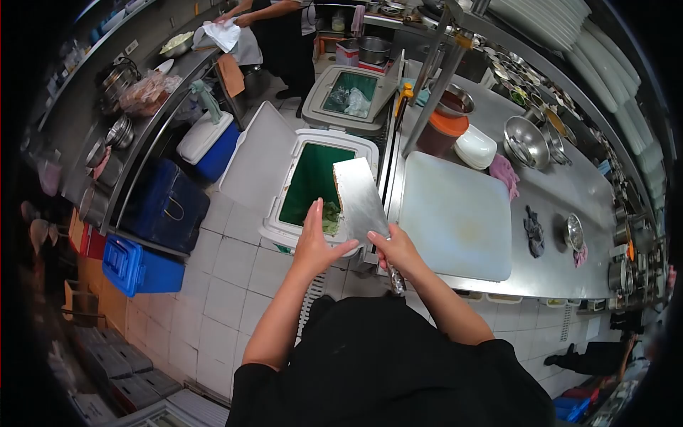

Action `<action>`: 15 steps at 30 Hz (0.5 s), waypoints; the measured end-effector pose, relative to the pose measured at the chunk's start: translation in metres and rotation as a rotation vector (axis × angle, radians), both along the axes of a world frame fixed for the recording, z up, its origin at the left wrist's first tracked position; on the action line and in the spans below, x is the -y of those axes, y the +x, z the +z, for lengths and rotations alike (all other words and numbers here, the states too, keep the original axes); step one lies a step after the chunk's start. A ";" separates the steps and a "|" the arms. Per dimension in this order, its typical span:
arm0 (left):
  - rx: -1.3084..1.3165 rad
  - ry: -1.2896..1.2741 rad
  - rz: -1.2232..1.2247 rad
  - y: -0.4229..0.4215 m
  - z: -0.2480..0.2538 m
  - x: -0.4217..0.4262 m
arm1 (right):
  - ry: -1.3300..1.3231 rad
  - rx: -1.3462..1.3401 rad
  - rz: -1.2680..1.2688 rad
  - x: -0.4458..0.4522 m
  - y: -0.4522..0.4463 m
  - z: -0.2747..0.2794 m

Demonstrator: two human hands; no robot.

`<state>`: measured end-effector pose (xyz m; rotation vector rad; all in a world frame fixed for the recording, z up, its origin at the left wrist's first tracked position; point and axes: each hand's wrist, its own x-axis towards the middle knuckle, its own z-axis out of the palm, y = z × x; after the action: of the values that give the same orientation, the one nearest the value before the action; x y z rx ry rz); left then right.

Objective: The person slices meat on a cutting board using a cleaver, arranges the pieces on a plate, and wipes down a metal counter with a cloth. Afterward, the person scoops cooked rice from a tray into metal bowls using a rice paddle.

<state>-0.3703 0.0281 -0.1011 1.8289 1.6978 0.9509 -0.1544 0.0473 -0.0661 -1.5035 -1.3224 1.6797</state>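
In the head view, my right hand (397,249) is wrapped round the handle of a wide-bladed cleaver (360,199). Its blade points away from me over the right rim of a white bin (366,148). Pale bits cling along the blade's left edge. My left hand (315,245) is held flat with the thumb out, left of the blade and apart from it, above the near part of the bin. Green leafy scraps (331,217) show inside the green-walled bin, partly behind my left hand. The bin's lid (257,151) is swung up on the left.
A white cutting board (455,213) lies on the steel counter (555,252) at right, beside an orange-lidded tub (445,128) and metal bowls (526,142). Behind stands a second bin (320,114). Blue containers (142,267) line the left. A co-worker (284,43) handles white cloth at the back.
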 end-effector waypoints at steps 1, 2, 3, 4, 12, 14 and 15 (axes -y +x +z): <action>-0.002 0.000 -0.006 0.000 0.000 -0.008 | 0.002 -0.001 0.001 0.002 0.001 0.005; -0.003 -0.004 0.011 0.000 -0.002 -0.016 | 0.004 -0.001 0.001 0.002 0.003 0.007; -0.005 -0.006 0.026 0.000 -0.003 -0.025 | 0.006 -0.003 -0.007 0.003 0.006 0.006; -0.007 -0.002 0.017 0.000 -0.003 -0.033 | 0.006 -0.002 -0.002 0.004 0.010 0.004; -0.006 -0.012 0.119 -0.007 -0.011 -0.115 | 0.027 -0.014 -0.007 0.016 0.033 0.015; -0.028 0.047 0.211 -0.011 -0.023 -0.139 | 0.003 0.047 0.017 0.016 0.045 -0.003; -0.062 0.124 0.251 -0.017 -0.037 -0.153 | -0.002 0.050 -0.006 0.018 0.048 -0.004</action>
<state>-0.3875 0.1813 -0.1381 1.7653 1.9815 1.1337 -0.1064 0.0293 -0.0700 -1.5581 -1.3409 1.6505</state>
